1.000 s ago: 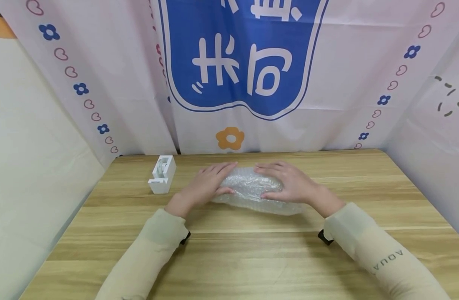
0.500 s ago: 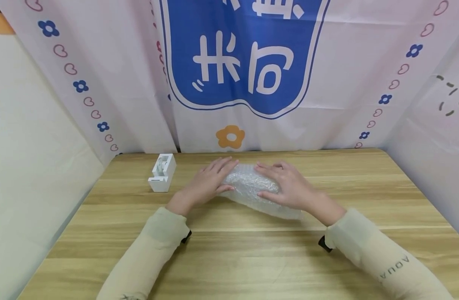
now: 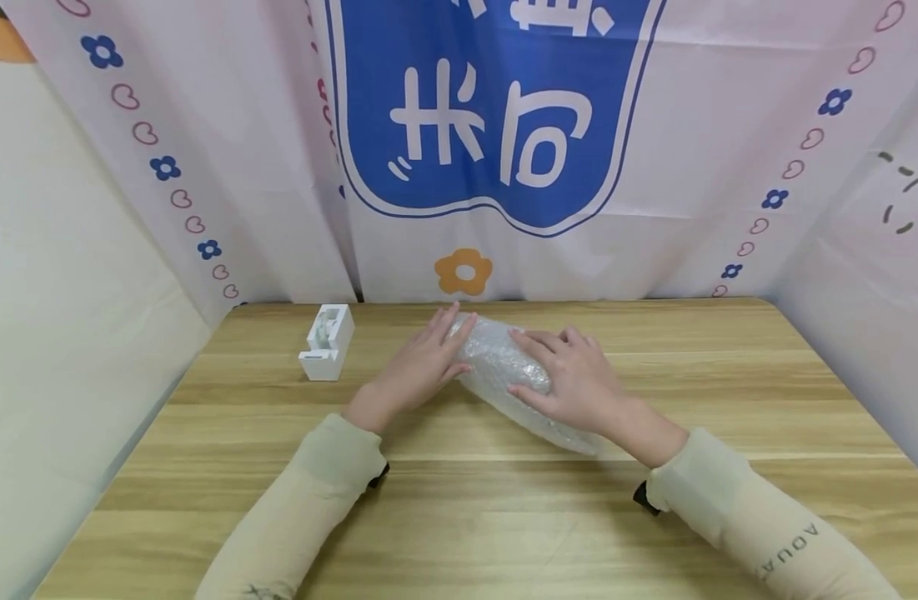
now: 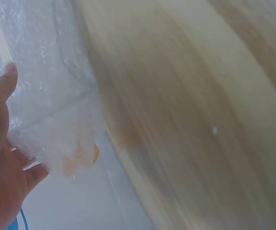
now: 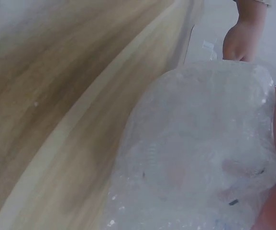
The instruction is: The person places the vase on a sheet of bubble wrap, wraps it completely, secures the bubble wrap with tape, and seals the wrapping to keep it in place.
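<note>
A bundle of clear bubble wrap lies aslant near the back middle of the table, its loose flap reaching toward the front right. What is inside cannot be made out. My left hand holds its far left end, fingers over the back and thumb at the near side. In the left wrist view the left hand has thumb and fingertips on the plastic. Over the bundle's right part my right hand grips with bent fingers and thumb. The right wrist view is mostly filled by the wrap.
A white tape dispenser with a roll of tape stands at the table's back left. Behind the wooden table hangs a printed cloth, and pale cloth walls flank both sides.
Between both hands the bundle has turned: its left end has shifted toward the back and its right flap toward the front. The left hand has moved slightly up and right with it.
</note>
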`<control>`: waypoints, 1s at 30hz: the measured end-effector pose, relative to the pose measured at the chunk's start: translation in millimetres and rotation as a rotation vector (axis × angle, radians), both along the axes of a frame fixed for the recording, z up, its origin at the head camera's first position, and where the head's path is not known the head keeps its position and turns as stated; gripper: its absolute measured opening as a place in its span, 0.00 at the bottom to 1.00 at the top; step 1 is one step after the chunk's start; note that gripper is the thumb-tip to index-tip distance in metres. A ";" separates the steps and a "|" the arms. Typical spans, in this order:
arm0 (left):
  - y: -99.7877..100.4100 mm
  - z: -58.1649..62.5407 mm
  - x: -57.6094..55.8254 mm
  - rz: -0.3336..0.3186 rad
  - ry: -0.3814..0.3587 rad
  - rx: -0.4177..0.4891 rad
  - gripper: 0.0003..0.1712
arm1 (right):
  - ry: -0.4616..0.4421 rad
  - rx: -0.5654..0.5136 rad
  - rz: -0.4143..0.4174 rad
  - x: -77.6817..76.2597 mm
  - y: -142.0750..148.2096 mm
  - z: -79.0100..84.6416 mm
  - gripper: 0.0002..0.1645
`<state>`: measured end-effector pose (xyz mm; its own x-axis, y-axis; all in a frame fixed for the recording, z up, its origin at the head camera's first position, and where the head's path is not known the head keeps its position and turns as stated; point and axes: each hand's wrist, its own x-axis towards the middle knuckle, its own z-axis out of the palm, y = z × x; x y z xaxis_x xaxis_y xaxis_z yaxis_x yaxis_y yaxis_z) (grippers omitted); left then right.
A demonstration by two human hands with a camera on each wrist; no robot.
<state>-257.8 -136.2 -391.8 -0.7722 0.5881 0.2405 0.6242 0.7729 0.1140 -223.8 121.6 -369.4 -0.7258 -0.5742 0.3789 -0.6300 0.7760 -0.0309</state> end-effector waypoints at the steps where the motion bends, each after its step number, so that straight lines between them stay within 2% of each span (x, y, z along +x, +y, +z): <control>1: 0.6 0.1 -0.2 -0.005 -0.001 0.001 0.41 | -0.004 0.012 0.002 0.3 0.5 0.9 0.45; 7: 3.3 0.3 -2.1 -0.040 0.015 -0.009 0.40 | -0.067 0.039 0.047 -1.5 8.4 9.6 0.50; 14: 3.8 5.3 -7.1 -0.116 0.012 0.017 0.39 | -0.289 0.043 0.099 -8.7 20.6 28.4 0.49; 16: 3.4 7.1 -7.6 -0.117 -0.012 0.016 0.38 | -0.314 0.040 0.102 -10.7 20.2 29.6 0.49; 20: 3.7 8.7 -8.9 -0.097 -0.055 -0.004 0.38 | -0.281 0.020 0.098 -12.2 14.6 20.9 0.53; 25: 5.3 8.7 -11.8 -0.083 -0.060 -0.022 0.38 | -0.247 -0.059 0.137 -11.8 12.0 8.6 0.57; 30: 5.6 10.4 -12.3 -0.077 -0.073 -0.015 0.38 | -0.206 -0.106 0.222 -13.3 13.6 2.4 0.52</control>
<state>-270.2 -130.6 -381.4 -0.7399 0.6493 0.1759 0.6721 0.7252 0.1498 -237.2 135.2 -367.0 -0.6549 -0.6921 0.3036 -0.7556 0.6058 -0.2490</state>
